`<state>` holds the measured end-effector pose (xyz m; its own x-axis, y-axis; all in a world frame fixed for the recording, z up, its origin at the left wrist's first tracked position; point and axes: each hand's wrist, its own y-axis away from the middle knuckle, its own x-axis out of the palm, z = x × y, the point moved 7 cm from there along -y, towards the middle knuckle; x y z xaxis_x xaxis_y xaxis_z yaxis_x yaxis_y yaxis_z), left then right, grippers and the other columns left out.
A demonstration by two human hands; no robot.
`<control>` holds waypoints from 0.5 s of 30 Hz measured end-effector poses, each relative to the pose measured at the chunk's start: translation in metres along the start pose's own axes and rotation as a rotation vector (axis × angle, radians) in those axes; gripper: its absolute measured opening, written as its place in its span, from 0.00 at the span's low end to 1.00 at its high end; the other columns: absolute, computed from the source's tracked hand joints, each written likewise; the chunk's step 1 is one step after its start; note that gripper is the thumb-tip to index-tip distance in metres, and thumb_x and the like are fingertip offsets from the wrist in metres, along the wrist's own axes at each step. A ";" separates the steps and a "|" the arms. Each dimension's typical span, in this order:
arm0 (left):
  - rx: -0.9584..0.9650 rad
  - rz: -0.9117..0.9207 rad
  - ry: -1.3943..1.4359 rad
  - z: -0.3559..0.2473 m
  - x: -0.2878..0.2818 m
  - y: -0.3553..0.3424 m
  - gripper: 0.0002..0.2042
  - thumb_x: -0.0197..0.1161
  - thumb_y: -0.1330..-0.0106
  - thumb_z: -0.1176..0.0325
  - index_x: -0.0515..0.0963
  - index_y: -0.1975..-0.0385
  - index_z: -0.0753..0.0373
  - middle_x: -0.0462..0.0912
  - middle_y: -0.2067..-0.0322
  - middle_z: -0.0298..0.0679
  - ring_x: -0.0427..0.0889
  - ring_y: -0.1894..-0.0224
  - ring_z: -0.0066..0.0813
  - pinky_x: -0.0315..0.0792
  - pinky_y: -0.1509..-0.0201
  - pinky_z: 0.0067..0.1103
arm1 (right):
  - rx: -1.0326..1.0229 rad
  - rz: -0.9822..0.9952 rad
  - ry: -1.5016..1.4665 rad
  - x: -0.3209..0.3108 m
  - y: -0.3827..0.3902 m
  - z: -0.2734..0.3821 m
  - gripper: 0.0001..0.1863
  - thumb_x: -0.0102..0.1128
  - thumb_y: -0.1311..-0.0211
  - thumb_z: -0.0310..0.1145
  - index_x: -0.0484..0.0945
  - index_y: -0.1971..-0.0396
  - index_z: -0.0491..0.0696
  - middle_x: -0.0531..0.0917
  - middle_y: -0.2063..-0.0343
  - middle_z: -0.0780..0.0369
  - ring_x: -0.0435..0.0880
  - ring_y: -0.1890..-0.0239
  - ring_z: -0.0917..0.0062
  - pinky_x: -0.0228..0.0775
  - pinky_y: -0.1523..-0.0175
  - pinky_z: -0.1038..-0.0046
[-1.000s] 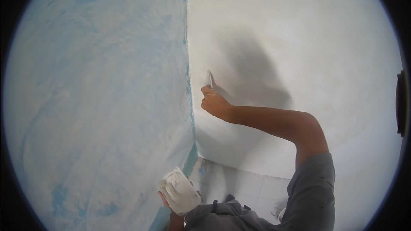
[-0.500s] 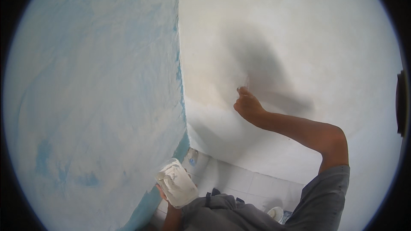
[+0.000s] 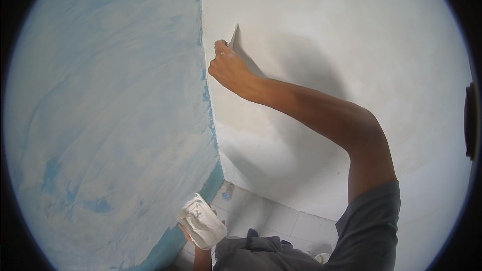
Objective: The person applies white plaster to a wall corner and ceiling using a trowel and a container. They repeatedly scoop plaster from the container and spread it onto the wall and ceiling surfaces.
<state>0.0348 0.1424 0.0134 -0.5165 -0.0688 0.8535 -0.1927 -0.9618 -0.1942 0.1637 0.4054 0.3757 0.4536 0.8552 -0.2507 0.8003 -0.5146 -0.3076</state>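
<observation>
My right hand point(image 3: 230, 70) is closed around a putty knife point(image 3: 234, 35), whose thin blade rests edge-on against the white wall point(image 3: 301, 15), close to the corner. Its handle is hidden in my fist, and some white smears mark the fingers. Low down, my left hand point(image 3: 186, 233) grips a white rectangular tub point(image 3: 217, 238) from beneath, with fingers showing on both sides. Thick white putty point(image 3: 201, 221) fills the tub, its surface uneven and scooped.
On the left stands a wall point(image 3: 110, 95) with patchy white coating over blue. A rough blue strip point(image 3: 210, 115) runs down the corner. Below is a light tiled floor point(image 3: 276, 216), with a small clear-and-blue object point(image 3: 227, 190) in the corner and a round white item point(image 3: 322, 258) near my sleeve.
My right hand has moved up and left along the white wall with the putty knife, toward the corner. The tub in my left hand has shifted slightly left and down.
</observation>
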 end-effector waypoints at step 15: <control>-0.084 -0.149 -0.843 -0.017 -0.014 0.019 0.47 0.44 0.40 0.23 0.52 0.26 0.48 0.61 0.31 0.46 0.67 0.34 0.52 0.64 0.41 0.62 | 0.072 0.318 -0.372 -0.002 0.205 0.122 0.05 0.62 0.50 0.31 0.85 0.81 0.52 0.84 0.80 0.60 0.78 0.55 0.67 0.64 0.45 0.67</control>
<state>0.0246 0.1295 -0.0107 0.3046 -0.1494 0.9407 -0.2874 -0.9560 -0.0588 0.2792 0.2913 0.2016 0.4898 0.5818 -0.6493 0.6097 -0.7609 -0.2219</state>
